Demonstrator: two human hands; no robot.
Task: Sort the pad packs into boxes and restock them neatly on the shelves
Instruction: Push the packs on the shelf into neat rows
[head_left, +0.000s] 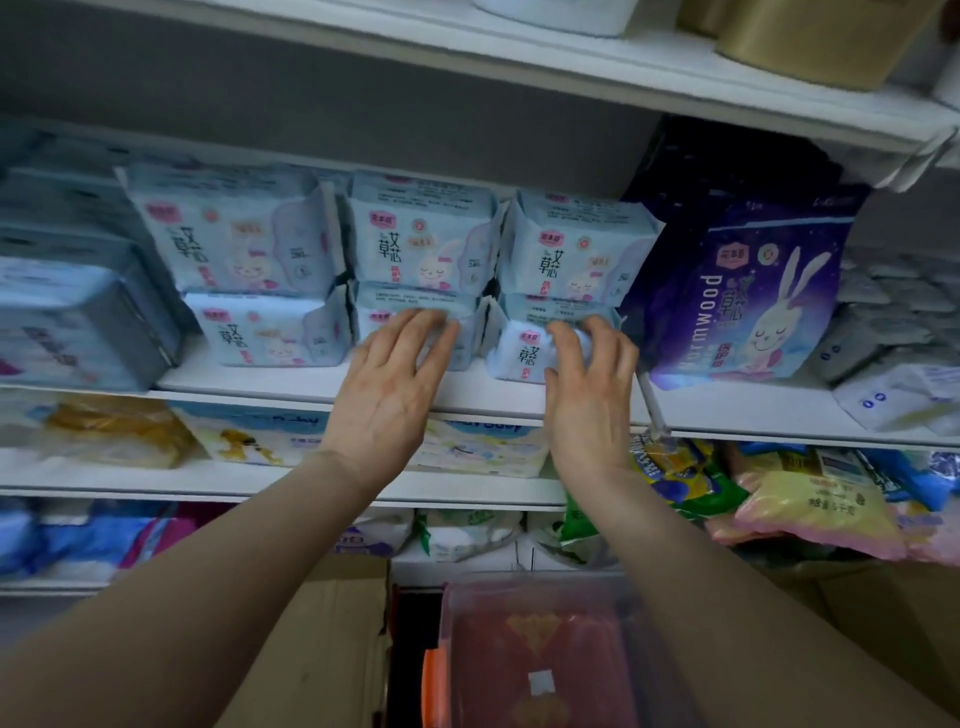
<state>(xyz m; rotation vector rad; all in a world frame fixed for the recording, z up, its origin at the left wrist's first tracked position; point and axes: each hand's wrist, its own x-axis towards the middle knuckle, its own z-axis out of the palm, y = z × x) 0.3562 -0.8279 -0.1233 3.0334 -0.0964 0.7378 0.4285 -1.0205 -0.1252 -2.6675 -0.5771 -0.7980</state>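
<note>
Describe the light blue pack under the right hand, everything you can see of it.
The light blue pack is a soft, plastic-wrapped pad pack with dark characters, a small red logo and part of a cartoon rabbit. It lies on the white shelf, bottom of the rightmost light blue stack, with a matching pack on top and the dark purple pack close on its right. The right hand curls its fingers over its front, hiding the right half.
</note>
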